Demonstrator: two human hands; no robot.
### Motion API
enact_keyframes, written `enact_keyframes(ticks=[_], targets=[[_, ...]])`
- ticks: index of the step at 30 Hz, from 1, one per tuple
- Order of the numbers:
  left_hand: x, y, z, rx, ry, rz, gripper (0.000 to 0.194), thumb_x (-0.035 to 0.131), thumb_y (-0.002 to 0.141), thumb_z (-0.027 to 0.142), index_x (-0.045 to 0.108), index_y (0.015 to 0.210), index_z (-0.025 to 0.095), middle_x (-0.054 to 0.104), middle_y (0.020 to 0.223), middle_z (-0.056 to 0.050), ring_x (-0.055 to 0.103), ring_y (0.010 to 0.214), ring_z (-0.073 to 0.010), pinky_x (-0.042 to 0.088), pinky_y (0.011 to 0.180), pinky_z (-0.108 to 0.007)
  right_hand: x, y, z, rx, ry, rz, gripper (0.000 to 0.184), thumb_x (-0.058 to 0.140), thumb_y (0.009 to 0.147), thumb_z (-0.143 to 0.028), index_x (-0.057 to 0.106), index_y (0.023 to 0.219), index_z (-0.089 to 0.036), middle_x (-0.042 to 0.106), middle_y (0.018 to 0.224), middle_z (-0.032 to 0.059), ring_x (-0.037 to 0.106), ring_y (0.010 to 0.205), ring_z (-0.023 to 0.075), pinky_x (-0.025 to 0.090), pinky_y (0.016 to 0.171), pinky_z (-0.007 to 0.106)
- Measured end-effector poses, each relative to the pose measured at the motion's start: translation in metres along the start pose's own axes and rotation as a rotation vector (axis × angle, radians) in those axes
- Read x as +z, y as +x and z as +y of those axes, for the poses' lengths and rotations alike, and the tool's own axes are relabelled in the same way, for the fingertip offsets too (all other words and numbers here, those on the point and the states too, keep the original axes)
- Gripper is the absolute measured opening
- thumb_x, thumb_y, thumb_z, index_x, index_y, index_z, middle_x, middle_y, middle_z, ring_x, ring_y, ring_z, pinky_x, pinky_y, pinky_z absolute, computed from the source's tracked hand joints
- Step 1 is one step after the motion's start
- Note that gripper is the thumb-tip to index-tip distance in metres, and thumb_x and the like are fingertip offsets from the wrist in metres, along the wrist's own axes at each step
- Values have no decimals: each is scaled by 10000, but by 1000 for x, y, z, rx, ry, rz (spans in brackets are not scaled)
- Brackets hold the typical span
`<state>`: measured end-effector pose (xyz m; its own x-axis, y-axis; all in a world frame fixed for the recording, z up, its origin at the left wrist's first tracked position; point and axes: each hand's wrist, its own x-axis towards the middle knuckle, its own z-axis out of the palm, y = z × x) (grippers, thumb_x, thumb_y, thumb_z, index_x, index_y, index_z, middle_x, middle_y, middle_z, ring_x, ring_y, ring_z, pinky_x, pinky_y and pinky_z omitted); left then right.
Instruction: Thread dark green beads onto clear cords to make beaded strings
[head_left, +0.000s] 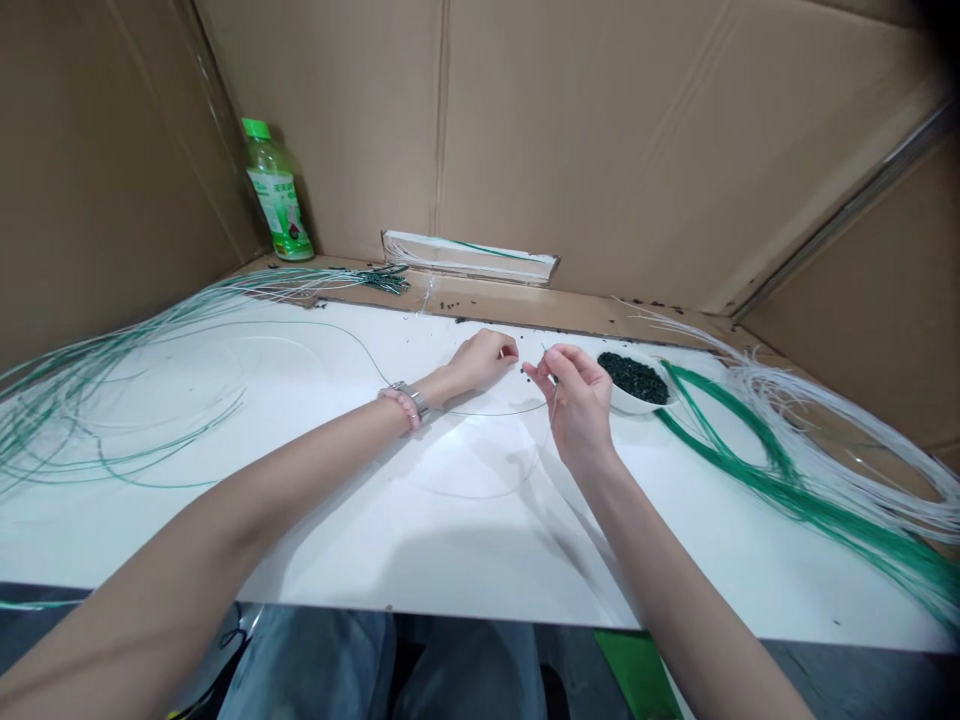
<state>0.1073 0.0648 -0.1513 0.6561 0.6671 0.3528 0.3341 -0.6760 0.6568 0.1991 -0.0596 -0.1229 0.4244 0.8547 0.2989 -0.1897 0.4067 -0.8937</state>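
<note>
Your right hand (574,395) pinches thin strand (553,405) over white table (330,560). Your left hand (484,360): fingers curled, nearby; cannot tell if holding anything. Bowl (634,403) of dark pieces (632,377) just beside right hand.

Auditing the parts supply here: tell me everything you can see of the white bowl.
The white bowl is smooth, pale and opening upward, in plastic or ceramic; I can't tell which. It holds a heap of tiny dark green to black pieces, possibly beads. It stands on the white tabletop, right of the right hand, which overlaps its left edge in this view. Green strands reach its right side; whether they touch it is unclear.
</note>
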Motion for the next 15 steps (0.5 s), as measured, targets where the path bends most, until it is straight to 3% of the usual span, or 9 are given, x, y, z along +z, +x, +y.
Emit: enact_keyframes(ticks=[5,10,15], targets=[[-22,-48,21,-114,-325,103,282,519,807,354,619,900,108,683,857,-83,626,759,-137,475,653,-235,7,-13,-5,-123,-278,-88,105,635,733,-270,591,704,-179,560,682,-9,548,653,108,531,696,282],[-37,-104,45,-447,-1066,137,218,725,665,304,648,788,142,671,765,-20,602,723,-89,452,691,-200,19,-32,-11,-198,-461,-205,61,583,769,-179,580,709,-189,602,762,12,581,771,130,526,690,255],[-41,-124,50,-491,-1323,156,211,800,594,240,658,719,145,649,695,18,588,682,-56,446,702,-170,23,-45,-9,-251,-534,-324,74,553,787,-131,566,751,-195,620,873,37,597,860,149,545,712,273]])
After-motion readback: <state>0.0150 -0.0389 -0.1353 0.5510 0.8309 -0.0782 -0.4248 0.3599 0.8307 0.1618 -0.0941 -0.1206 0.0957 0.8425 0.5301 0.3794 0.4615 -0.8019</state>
